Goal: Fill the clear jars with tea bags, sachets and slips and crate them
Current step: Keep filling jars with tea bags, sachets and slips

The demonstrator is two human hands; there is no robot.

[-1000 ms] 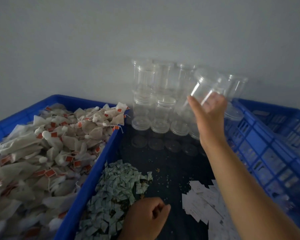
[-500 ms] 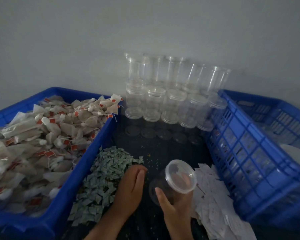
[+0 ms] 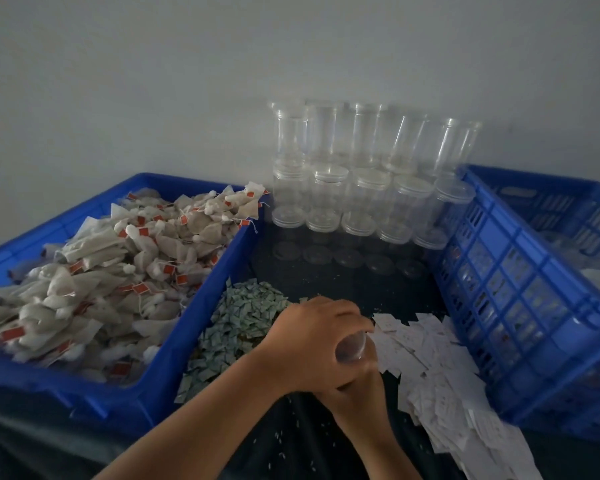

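Though half-hidden, jar [image 3: 352, 348] under left hand [image 3: 309, 344]

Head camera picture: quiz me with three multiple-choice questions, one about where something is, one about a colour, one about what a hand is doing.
1. The tea bags lie: A in the left crate; B in the right crate; C on the floor.
2. The tea-bag tags are: A green; B red; C yellow.
3. The left hand is: A flat on the table; B curled over a jar; C inside a crate.
Answers: 1 A, they heap up within its blue walls. 2 B, small red squares dot the heap. 3 B, its fingers wrap the jar's top.
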